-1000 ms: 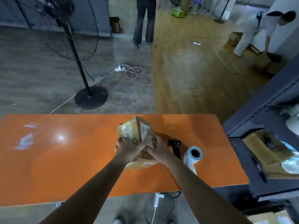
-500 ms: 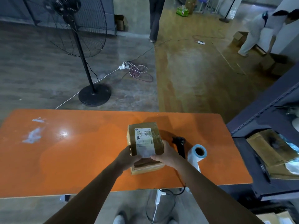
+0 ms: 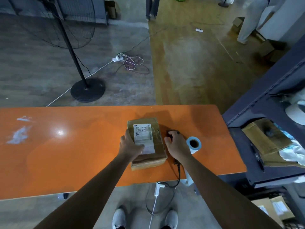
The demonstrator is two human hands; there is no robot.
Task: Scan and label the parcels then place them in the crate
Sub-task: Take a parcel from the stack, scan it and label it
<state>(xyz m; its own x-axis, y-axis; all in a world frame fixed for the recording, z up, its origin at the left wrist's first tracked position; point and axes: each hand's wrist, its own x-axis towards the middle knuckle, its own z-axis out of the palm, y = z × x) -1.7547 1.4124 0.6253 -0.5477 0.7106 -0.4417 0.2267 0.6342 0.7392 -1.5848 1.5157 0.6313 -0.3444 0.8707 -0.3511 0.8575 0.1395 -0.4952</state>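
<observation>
Left hand [image 3: 130,146] spread flat on the parcel [image 3: 157,146], pinning it barcode-up on the orange surface [image 3: 66,154], near the front edge. Right hand [image 3: 177,146] curled over the black scanner [image 3: 175,131] just beside the parcel. Scanning step, by the look of it, only beginning. Next: lift scanner, aim at the printed label [image 3: 143,134], then take from the label roll [image 3: 194,143].

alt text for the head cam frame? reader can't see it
A person's left hand rests on a taped brown parcel, label up, on an orange table, while the right hand grips a black scanner beside a label roll.
</observation>
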